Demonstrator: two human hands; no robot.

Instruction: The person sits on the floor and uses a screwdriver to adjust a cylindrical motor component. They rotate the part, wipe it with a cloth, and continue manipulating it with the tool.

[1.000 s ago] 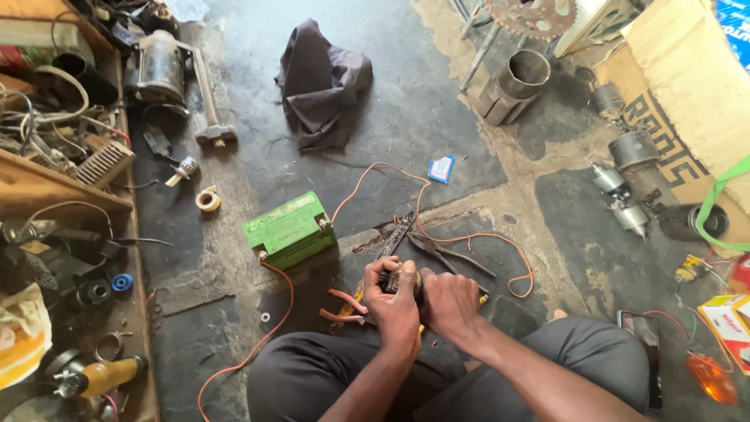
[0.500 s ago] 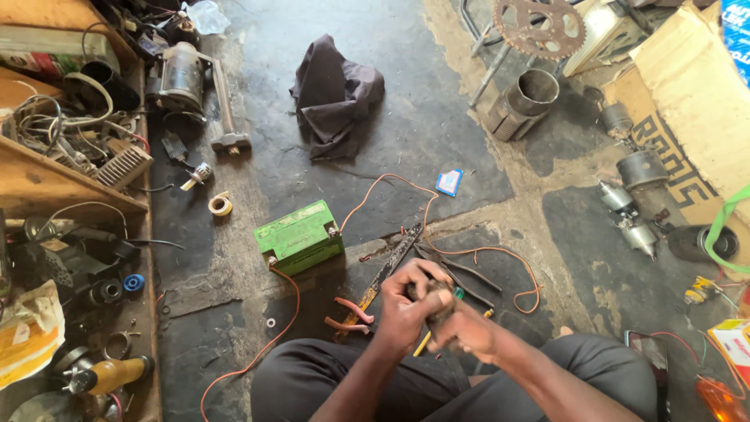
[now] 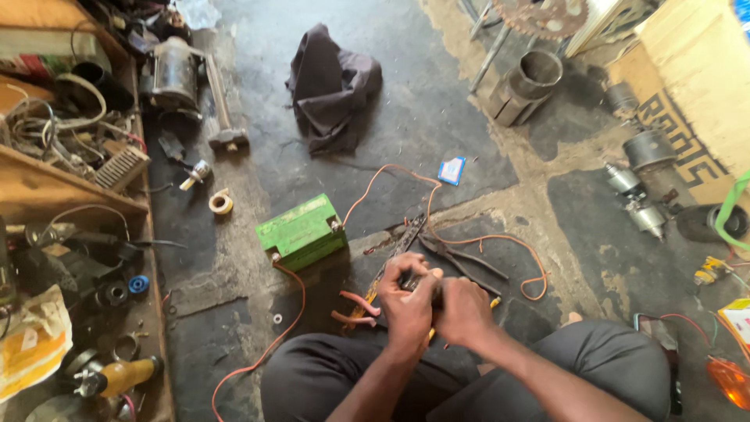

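Both fists pressed together low over the knees: left hand [image 3: 408, 301] curled tight, right hand [image 3: 462, 311] wrapped close against it, fingers of both shut round a small dark part [image 3: 422, 283] barely showing between them, its kind impossible to tell. Just beside the left hand on the concrete floor [image 3: 437, 117], orange-handled pliers [image 3: 355, 306]; beyond the knuckles, dark pliers [image 3: 461, 259] amid loops of orange wire [image 3: 484, 238]. Farther left, a green battery [image 3: 301, 231] with the wire running from it; well apart beyond, a crumpled dark cloth [image 3: 332, 86].
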